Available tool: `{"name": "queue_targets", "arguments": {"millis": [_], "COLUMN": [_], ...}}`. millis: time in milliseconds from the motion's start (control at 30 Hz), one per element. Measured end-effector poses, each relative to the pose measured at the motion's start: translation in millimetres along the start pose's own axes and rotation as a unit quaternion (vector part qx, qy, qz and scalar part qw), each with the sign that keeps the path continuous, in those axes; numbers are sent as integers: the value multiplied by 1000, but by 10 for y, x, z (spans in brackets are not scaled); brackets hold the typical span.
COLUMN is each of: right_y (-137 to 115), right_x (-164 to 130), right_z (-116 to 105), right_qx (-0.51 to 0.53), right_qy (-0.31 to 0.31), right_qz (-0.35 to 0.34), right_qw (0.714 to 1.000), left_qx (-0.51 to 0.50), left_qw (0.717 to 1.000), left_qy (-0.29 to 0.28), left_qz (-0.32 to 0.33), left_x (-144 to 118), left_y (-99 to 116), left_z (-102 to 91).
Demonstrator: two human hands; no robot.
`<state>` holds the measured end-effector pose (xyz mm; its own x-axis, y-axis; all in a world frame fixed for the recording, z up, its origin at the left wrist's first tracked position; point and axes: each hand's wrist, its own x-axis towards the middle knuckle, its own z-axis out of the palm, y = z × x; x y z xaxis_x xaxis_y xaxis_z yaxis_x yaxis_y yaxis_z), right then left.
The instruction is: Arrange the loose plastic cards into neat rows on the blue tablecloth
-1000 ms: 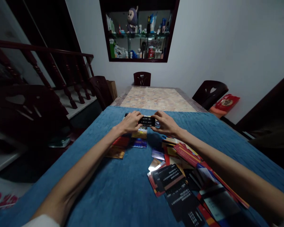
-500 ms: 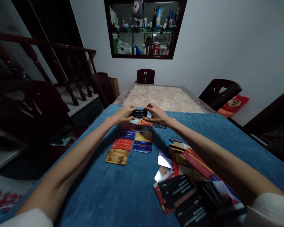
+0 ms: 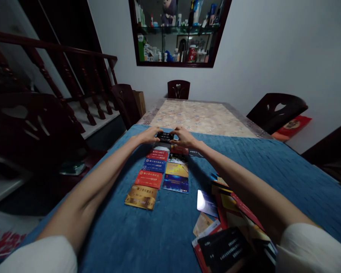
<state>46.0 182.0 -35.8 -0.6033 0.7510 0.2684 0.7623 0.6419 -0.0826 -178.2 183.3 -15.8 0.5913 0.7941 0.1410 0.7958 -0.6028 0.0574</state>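
My left hand [image 3: 149,135] and my right hand [image 3: 183,138] both pinch a black card [image 3: 165,136] by its ends, low over the far end of two rows of cards laid on a blue cloth [image 3: 147,235]. The left row holds a gold card [image 3: 141,197], a red card [image 3: 148,178], a blue card [image 3: 153,165] and another red card [image 3: 158,154]. The right row shows a yellow and blue card [image 3: 176,176] and a dark card [image 3: 177,157]. A loose heap of cards [image 3: 227,235] lies under my right forearm.
A bare patterned tabletop [image 3: 199,117] stretches beyond the cloth. Dark chairs stand at the far end [image 3: 178,89], at the right [image 3: 277,110] and at the left [image 3: 126,104]. A stair railing [image 3: 59,72] runs on the left. A wall niche [image 3: 177,32] holds bottles.
Both hands have carried the black card farther away along the rows. My view has shifted, so more of the laid-out cards show near me.
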Motion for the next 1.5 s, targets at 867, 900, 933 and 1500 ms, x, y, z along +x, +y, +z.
{"name": "queue_targets", "arguments": {"millis": [867, 900, 933, 1500], "right_y": [123, 123, 123, 80], "right_x": [284, 279, 275, 267], "right_z": [371, 371, 370, 327], "right_qx": [-43, -43, -42, -74], "right_qy": [-79, -80, -81, -88], "right_qz": [46, 44, 42, 36], "right_qw": [995, 995, 995, 993], "left_qx": [-34, -38, -41, -13], "left_qw": [996, 996, 996, 998], "left_qy": [-64, -65, -66, -51], "left_qz": [-42, -40, -36, -24], "left_x": [241, 240, 239, 213], "left_y": [-218, -223, -228, -218], "left_z": [311, 313, 315, 335]}}
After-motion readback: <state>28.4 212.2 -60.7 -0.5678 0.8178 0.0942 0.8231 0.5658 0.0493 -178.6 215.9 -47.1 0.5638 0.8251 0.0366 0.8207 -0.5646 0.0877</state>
